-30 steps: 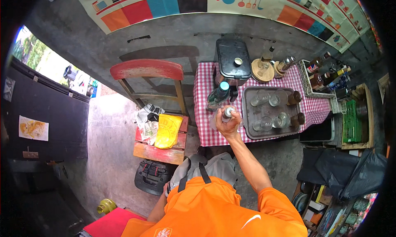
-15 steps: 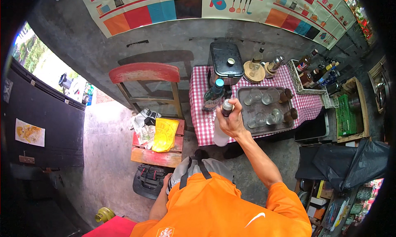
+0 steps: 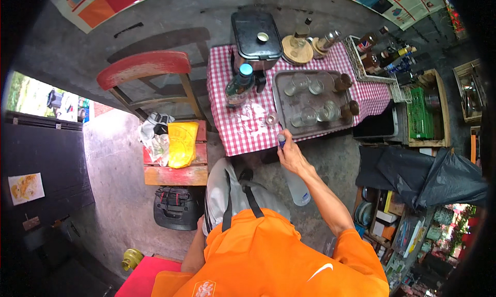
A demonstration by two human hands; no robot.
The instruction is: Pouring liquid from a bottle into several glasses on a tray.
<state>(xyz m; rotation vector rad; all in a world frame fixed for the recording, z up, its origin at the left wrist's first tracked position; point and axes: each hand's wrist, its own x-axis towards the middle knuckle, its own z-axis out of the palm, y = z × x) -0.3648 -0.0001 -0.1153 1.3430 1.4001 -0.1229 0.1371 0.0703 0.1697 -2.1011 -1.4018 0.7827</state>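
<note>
A clear plastic bottle (image 3: 296, 180) with a blue cap hangs tilted in the right hand (image 3: 292, 155), neck uppermost, below the near edge of the table with the red-and-white checked cloth (image 3: 227, 74). The fingers are curled closed around the bottle's neck just under the cap, and its body slants down toward the concrete floor beside the forearm. Just above the hand, on the cloth near the edge, stands 1 small glass (image 3: 272, 119), close to a metal tray (image 3: 279, 85) that carries several more glasses and 2 brown jars. Farther back on the cloth are a bottle with a light blue cap (image 3: 240, 85), a black lidded box (image 3: 256, 34) and a round wooden board (image 3: 296, 49). The left hand (image 3: 200, 223) is low beside the grey bag (image 3: 227, 196) on the person's lap, mostly hidden behind the orange shirt, so whether it grips anything cannot be told. To the left stand a red-backed chair (image 3: 144, 69) and a low bench with a yellow cloth (image 3: 182, 143).
</note>
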